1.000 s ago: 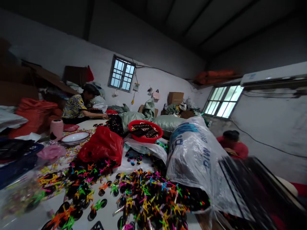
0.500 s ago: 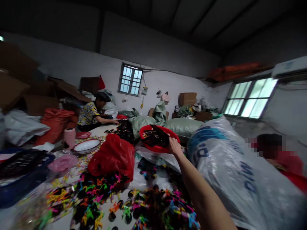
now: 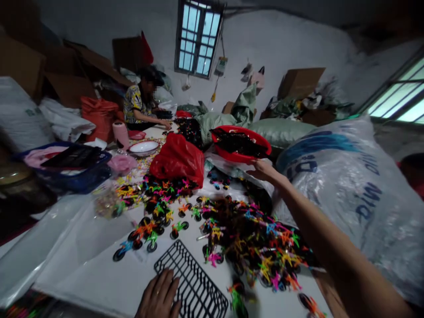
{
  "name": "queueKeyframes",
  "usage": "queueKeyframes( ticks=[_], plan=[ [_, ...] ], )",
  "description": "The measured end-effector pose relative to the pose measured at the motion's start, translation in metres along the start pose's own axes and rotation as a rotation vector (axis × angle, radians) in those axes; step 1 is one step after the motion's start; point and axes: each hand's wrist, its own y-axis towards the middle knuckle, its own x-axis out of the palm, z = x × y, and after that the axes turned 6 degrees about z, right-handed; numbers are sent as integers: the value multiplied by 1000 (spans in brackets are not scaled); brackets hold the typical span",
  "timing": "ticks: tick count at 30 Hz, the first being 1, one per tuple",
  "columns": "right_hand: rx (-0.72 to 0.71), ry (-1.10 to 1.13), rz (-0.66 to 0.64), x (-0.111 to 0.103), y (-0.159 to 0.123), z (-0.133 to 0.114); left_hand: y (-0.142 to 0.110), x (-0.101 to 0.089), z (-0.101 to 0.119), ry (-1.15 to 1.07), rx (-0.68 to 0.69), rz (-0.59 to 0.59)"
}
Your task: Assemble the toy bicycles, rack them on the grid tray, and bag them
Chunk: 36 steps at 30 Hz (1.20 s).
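Observation:
At the near edge of the table, my left hand [image 3: 159, 295] lies with its fingers spread flat on the left side of a black plastic lattice rack [image 3: 195, 278]. My right arm reaches far forward. At its end my right hand [image 3: 263, 170] is just below the near right rim of a red basin [image 3: 228, 154], fingers stretched out and nothing visible in them; whether it touches the rim I cannot tell. Dark black pieces [image 3: 241, 142] fill the basin. Between the hands spreads a heap of small toy bicycles [image 3: 251, 238] in bright colours with black wheels.
A red plastic bag [image 3: 179, 160] stands mid-table beside a white enamel basin [image 3: 144, 147]. To the left is a blue crate [image 3: 86, 174]. A large white sack [image 3: 344, 190] bulges along the right. Across the table a co-worker [image 3: 141, 104] handles dark pieces.
The view has tilted down, bringing my left hand and the black rack into sight. My right hand has come off the basin's contents and is lower, by its near rim.

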Motion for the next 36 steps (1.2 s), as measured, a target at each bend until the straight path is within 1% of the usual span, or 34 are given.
queueKeyframes(
  ticks=[2, 4, 5, 7, 8, 9, 11, 13, 14, 16, 18, 20, 22, 24, 26, 28, 29, 31, 33, 34, 36],
  plan=[
    [-150, 91, -68, 0, -39, -19, -4, -3, -1, 36, 13, -66],
    [-301, 225, -135, 4, -85, -49, -4, -8, 2, 28, -6, -99],
    [-349, 290, -162, 7, -109, -68, -3, -11, 5, 8, -24, -92],
    [-452, 387, -238, 17, -152, -109, -2, -14, 13, -38, -115, -33],
    [-491, 401, -273, 23, -170, -129, -2, -16, 18, -58, -166, 5],
    [-515, 397, -305, 29, -184, -149, -2, -17, 22, -75, -206, 41],
    [-539, 359, -345, 40, -201, -183, -1, -19, 27, -95, -251, 85],
    [-546, 340, -337, 48, -205, -207, 7, -23, 22, -101, -255, 87],
    [-536, 340, -320, 52, -203, -215, 13, -25, 16, -99, -271, 82],
    [-494, 344, -273, 61, -196, -230, 29, -29, -5, -63, -318, 50],
    [-423, 348, -243, 74, -188, -244, 44, -27, -34, 29, -386, -25],
    [-355, 359, -215, 90, -179, -261, 54, -16, -62, 119, -425, -127],
    [-305, 376, -187, 106, -170, -282, 61, 2, -86, 165, -401, -226],
    [-284, 385, -150, 118, -157, -300, 68, 23, -106, 187, -358, -303],
    [-296, 388, -124, 122, -141, -309, 80, 41, -121, 208, -349, -351],
    [-317, 374, -110, 121, -122, -302, 93, 48, -130, 212, -363, -387],
    [-319, 358, -104, 120, -113, -294, 98, 47, -131, 205, -374, -397],
    [-291, 305, -78, 117, -98, -271, 103, 37, -126, 187, -393, -393],
    [-242, 240, -45, 117, -87, -245, 96, 19, -109, 152, -375, -363],
    [-224, 210, -30, 119, -84, -234, 89, 9, -97, 119, -337, -349],
    [-215, 166, -3, 125, -83, -217, 67, -10, -73, 2, -176, -352]
  ],
)
